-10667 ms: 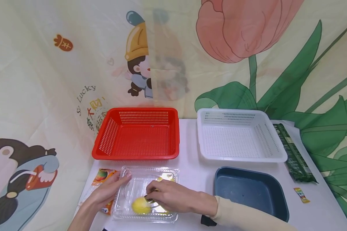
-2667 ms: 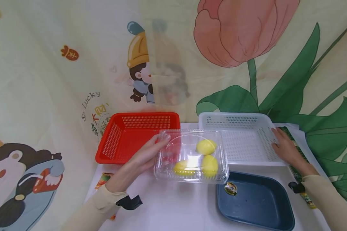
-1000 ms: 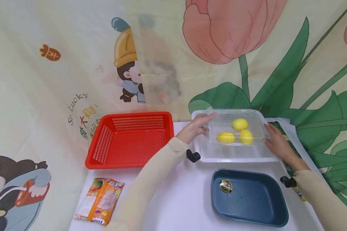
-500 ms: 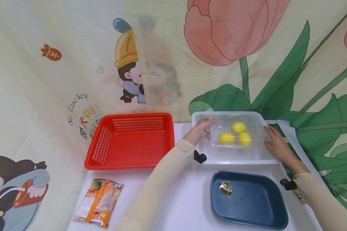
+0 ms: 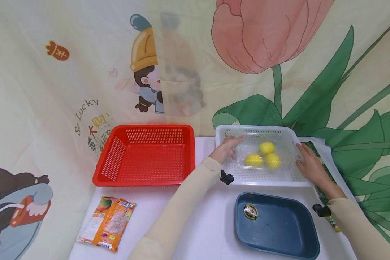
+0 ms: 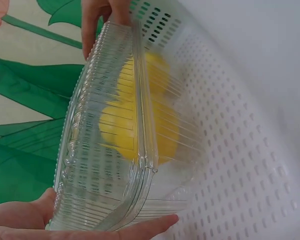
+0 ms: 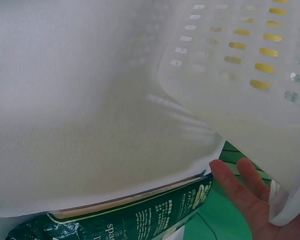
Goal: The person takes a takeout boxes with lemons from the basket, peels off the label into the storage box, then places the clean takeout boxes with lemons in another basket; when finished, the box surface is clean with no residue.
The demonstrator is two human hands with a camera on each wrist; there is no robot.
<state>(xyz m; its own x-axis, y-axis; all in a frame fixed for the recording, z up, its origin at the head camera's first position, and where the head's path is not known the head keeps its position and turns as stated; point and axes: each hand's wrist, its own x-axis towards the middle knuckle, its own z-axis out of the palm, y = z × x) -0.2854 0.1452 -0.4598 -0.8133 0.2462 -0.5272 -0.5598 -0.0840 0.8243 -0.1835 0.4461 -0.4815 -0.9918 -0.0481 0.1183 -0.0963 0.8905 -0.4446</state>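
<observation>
A clear plastic clamshell box point(image 5: 248, 142) with yellow lemons point(image 5: 267, 148) inside sits within the white perforated basket point(image 5: 247, 179) at the back right. My left hand point(image 5: 226, 148) grips the box's left end; in the left wrist view the thumb and a finger lie along that end of the box point(image 6: 110, 185). My right hand point(image 5: 313, 167) holds the right rim of the white basket, with fingers reaching down its outer side in the right wrist view, where the lemons show through the basket's slots.
A red perforated basket point(image 5: 143, 182) stands at the back left, an orange food packet point(image 5: 108, 224) in front of it. The blue tray point(image 5: 276, 238) at the front right bears a round black-and-gold sticker point(image 5: 250, 212). A dark green spaghetti packet point(image 7: 140, 215) lies right of the white basket.
Earlier the box stood at the front left; my left hand has carried it right and lowered it into the white basket. The round sticker went from my right hand to the blue tray.
</observation>
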